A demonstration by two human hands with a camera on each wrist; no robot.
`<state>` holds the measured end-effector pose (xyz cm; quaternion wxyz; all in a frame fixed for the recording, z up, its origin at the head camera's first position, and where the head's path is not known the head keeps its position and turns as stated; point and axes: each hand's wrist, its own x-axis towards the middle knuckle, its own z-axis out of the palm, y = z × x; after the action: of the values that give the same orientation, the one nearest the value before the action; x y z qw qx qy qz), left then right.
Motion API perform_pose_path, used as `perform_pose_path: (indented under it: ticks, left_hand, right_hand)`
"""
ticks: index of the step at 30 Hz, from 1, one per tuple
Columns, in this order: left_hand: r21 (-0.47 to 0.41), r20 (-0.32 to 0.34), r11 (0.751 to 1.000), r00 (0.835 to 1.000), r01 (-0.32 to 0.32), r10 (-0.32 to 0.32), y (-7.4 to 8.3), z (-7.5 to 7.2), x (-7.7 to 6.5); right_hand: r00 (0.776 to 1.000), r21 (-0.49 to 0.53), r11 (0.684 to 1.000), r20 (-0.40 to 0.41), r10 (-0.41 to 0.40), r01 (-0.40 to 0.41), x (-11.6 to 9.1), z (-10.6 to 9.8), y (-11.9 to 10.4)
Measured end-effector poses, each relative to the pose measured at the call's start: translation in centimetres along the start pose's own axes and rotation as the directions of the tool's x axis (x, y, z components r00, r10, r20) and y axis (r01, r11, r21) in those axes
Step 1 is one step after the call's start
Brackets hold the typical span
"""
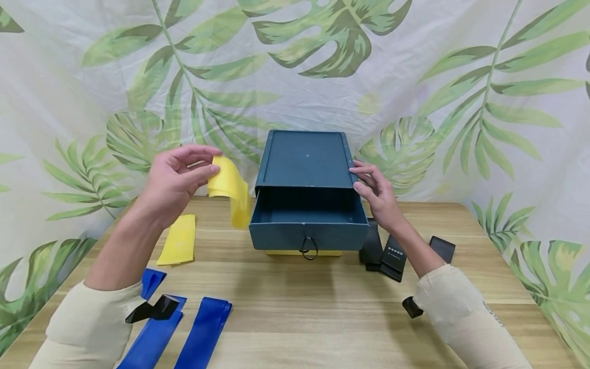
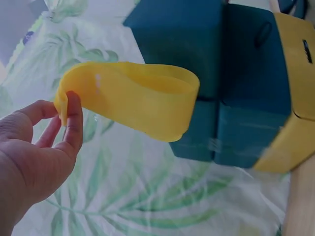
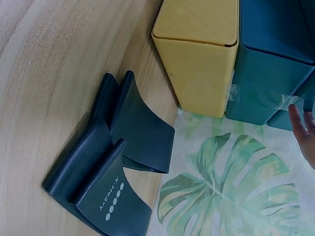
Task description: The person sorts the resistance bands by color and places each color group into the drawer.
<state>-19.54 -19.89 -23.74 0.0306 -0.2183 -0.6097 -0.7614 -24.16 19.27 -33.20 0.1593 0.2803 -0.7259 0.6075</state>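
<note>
My left hand [image 1: 172,179] pinches a yellow resistance band loop [image 1: 232,189] by one end, thumb against fingers. The rest of the loop droops beside the dark blue drawer unit [image 1: 306,159], left of it. In the left wrist view the band [image 2: 133,93] bows out as a wide loop from the fingertips. The unit's top drawer [image 1: 309,237], with a black cord pull, is pulled out, and its visible inside holds nothing. My right hand [image 1: 375,197] has its fingertips at the unit's upper right edge; only some fingers show in the right wrist view.
A folded yellow band [image 1: 178,241] lies on the table at left, with blue bands [image 1: 203,333] nearer the front. Several black bands [image 1: 394,256] lie right of the unit, one marked X-Heavy. A yellow drawer section [image 3: 197,69] forms the stack's bottom. A leaf-print cloth [image 1: 313,97] hangs behind.
</note>
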Motion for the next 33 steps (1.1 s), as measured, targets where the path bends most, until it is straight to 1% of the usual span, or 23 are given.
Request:
perform_pose_path:
  ticks: [3, 7, 10, 13, 17, 23, 33]
  left_hand:
    - [-0.045, -0.024, 0.997, 0.998, -0.060, 0.059, 0.8, 0.9, -0.1]
    - [-0.109, -0.058, 0.987, 0.992, -0.115, 0.109, 1.7, 2.0, 0.1]
    - [-0.162, -0.060, 0.975, 0.988, -0.150, 0.142, 2.2, 3.0, 0.3]
    - [-0.178, -0.047, 0.969, 0.985, -0.169, 0.164, 2.6, 4.0, 0.6]
    - [-0.160, -0.028, 0.973, 0.986, -0.164, 0.162, 2.5, 5.5, 1.0]
    - [-0.135, -0.002, 0.983, 0.992, -0.126, 0.127, 1.7, 7.4, 1.7]
    - [-0.181, 0.056, 0.983, 0.997, -0.041, 0.052, 0.6, 11.0, 2.6]
  right_hand:
    - [1.000, 0.003, 1.000, -0.002, -0.006, 0.006, 0.0, 0.0, 0.0]
    - [1.000, 0.006, 1.000, -0.004, -0.005, 0.005, 0.0, -0.1, 0.0]
    - [1.000, 0.005, 1.000, -0.006, -0.002, 0.003, 0.0, -0.1, 0.0]
    - [1.000, 0.005, 1.000, -0.010, -0.001, 0.001, 0.0, -0.1, 0.1]
    - [1.000, 0.008, 1.000, -0.010, -0.002, 0.002, 0.0, 0.0, 0.0]
    - [1.000, 0.016, 1.000, -0.013, -0.007, 0.007, 0.0, 0.0, 0.0]
    - [1.000, 0.013, 1.000, -0.008, -0.010, 0.011, 0.0, 0.1, 0.1]
